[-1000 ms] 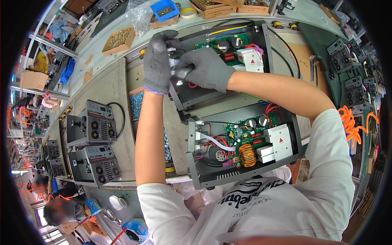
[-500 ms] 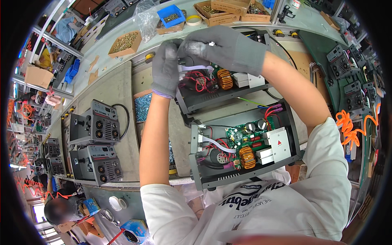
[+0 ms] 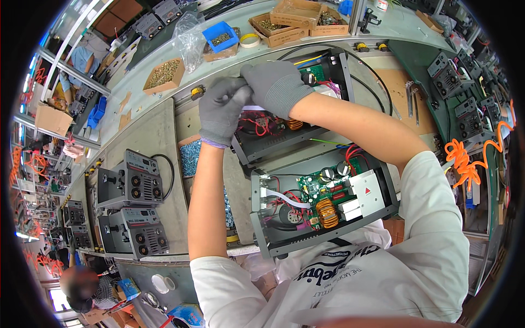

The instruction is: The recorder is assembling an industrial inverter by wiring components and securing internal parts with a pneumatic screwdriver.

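My left hand [image 3: 222, 112] and my right hand [image 3: 278, 89], both in grey knitted gloves, meet over the left end of the farther open welding machine [image 3: 257, 153]. Their fingers are bent and pressed together at the fingertips. Whatever they pinch is hidden by the gloves. Beneath them, red wires and a copper coil partly show inside the grey housing. Closer to my body lies a second open welding machine [image 3: 322, 240]. In it are a green circuit board [image 3: 310, 187], a copper-wound coil [image 3: 327, 213] and a light metal heat sink [image 3: 367, 192].
Two closed welding machines [image 3: 143, 177] [image 3: 146, 232] stand at the left. A bin of bluish screws [image 3: 190, 158] sits beside my left forearm. Beyond are a cardboard box of fasteners [image 3: 164, 75] and a blue bin [image 3: 221, 36]. An orange coiled hose [image 3: 464, 161] hangs at right.
My hands remain together but sit slightly lower in the picture. The right hand has turned and shifted left, uncovering more of the farther machine's right end. The whole view has shifted a little.
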A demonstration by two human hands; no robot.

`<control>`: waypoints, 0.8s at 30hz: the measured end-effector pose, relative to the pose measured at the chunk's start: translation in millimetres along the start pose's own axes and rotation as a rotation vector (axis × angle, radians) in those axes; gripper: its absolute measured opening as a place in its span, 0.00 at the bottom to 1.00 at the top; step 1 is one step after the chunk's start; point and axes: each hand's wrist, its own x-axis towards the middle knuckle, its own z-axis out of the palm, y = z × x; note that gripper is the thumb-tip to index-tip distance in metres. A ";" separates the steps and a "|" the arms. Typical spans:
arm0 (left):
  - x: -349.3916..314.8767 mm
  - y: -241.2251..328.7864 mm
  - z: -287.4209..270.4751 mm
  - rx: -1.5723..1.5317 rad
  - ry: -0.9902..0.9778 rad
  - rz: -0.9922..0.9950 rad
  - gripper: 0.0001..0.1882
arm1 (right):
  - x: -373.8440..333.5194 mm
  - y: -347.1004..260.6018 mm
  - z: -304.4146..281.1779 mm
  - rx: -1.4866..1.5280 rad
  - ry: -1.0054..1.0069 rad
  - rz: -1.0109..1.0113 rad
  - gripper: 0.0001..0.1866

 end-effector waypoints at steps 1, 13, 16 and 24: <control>0.5 0.6 -1.0 0.068 -0.010 0.033 0.07 | -0.4 0.3 3.3 0.007 0.044 -0.025 0.15; 8.3 -9.7 -5.2 0.074 0.072 0.066 0.19 | -16.2 10.5 -8.8 -0.042 0.182 -0.172 0.09; 2.1 -20.4 -9.2 0.038 0.088 0.078 0.30 | -9.6 11.2 3.8 -0.039 0.164 -0.238 0.09; -4.8 -16.2 -3.6 0.011 0.082 0.117 0.24 | -2.8 3.1 13.8 -0.078 0.178 -0.306 0.10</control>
